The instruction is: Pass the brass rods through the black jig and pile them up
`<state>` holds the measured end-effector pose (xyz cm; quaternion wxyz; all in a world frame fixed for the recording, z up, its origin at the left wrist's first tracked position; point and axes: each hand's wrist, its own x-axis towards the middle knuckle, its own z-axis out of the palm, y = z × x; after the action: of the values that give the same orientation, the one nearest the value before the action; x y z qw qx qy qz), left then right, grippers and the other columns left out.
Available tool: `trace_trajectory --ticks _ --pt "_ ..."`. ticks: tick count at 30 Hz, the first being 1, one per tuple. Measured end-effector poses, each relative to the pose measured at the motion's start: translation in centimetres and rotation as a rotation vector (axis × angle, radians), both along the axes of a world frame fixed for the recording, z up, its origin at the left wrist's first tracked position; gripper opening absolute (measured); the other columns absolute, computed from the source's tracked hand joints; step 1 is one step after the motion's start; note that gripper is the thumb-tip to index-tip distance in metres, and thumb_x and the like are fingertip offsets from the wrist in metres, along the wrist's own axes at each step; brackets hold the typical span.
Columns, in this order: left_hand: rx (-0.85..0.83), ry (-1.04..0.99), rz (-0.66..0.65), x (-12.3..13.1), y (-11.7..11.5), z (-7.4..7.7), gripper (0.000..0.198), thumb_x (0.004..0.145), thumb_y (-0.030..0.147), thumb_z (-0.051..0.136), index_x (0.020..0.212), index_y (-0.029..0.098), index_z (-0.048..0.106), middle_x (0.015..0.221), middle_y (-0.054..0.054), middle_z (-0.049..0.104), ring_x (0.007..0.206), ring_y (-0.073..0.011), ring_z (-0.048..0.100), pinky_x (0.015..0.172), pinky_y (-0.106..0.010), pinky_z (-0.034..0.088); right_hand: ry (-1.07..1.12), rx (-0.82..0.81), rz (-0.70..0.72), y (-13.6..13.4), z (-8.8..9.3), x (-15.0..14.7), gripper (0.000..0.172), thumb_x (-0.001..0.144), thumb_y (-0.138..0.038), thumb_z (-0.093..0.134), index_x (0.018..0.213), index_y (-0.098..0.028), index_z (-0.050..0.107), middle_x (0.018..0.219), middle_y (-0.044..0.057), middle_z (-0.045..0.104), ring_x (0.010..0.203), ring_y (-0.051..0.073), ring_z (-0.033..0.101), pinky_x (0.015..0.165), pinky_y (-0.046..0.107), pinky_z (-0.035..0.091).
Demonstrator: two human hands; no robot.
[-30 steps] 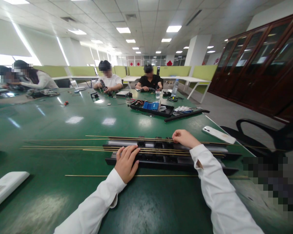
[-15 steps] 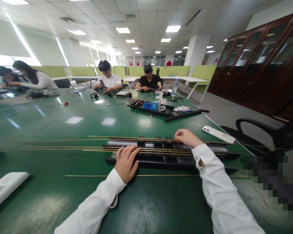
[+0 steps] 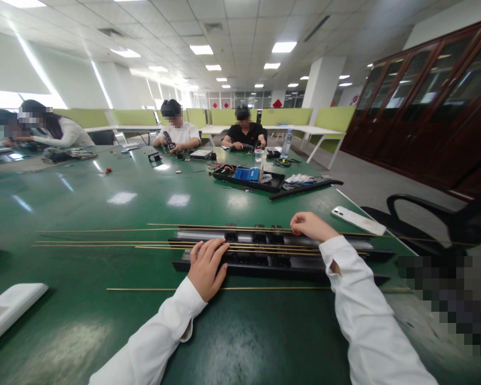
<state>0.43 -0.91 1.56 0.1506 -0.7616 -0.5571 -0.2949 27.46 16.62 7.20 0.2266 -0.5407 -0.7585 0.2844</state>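
My left hand (image 3: pixel 209 267) lies with fingers stretched and slightly spread over several thin brass rods (image 3: pixel 104 245), its fingertips touching them. The rods rest across two long black channels (image 3: pixel 256 270) with grey inner faces and dark blocks between them. At the back channel, my right hand (image 3: pixel 312 227) is closed in a pinch on a thin brass rod (image 3: pixel 184 225), which runs left and right past the channel; the fingertips partly hide the grip. A separate brass rod (image 3: pixel 272 288) lies on the table in front of the channels.
A white phone (image 3: pixel 358 220) lies near the right table edge, beside a black chair (image 3: pixel 420 211). Farther back are a black tray (image 3: pixel 270 187) with a blue part, a black strip (image 3: pixel 304 190) and a bottle (image 3: pixel 287 144). A white case (image 3: pixel 14 310) sits left. Several people work across the table.
My right hand has shifted slightly to the right, and the pinched rod's left end has slid right with it. My left hand has stayed in place.
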Motion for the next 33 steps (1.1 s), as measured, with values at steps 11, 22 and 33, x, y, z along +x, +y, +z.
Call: trace_trajectory --ticks 11,22,33 --pt "0.001 0.010 0.002 -0.2 0.1 -0.1 0.039 0.082 0.022 0.039 0.120 0.018 0.043 0.124 -0.009 0.047 0.116 -0.0219 0.039 0.100 -0.042 0.018 -0.001 -0.024 0.002 0.0 0.2 0.6 0.005 0.057 -0.014 0.054 0.057 -0.017 0.058 0.055 0.003 0.064 0.057 0.014 0.058 0.059 0.022 0.046" --pt "0.009 0.010 0.004 -0.4 0.2 -0.3 0.039 0.082 0.022 0.039 0.121 0.019 0.042 0.124 -0.009 0.047 0.116 -0.0221 0.039 0.099 -0.042 0.019 0.020 -0.038 0.013 0.4 -0.1 1.4 0.003 0.057 -0.015 0.055 0.057 -0.017 0.057 0.055 0.003 0.064 0.056 0.014 0.059 0.057 0.023 0.046" --pt "-0.001 0.015 0.009 -0.6 0.0 -0.1 0.039 0.082 0.021 0.039 0.120 0.019 0.042 0.124 -0.009 0.048 0.116 -0.0223 0.039 0.099 -0.042 0.019 -0.063 -0.042 0.019 0.2 0.5 2.4 0.003 0.059 -0.017 0.051 0.058 -0.017 0.054 0.056 0.001 0.063 0.057 0.013 0.058 0.058 0.022 0.045"
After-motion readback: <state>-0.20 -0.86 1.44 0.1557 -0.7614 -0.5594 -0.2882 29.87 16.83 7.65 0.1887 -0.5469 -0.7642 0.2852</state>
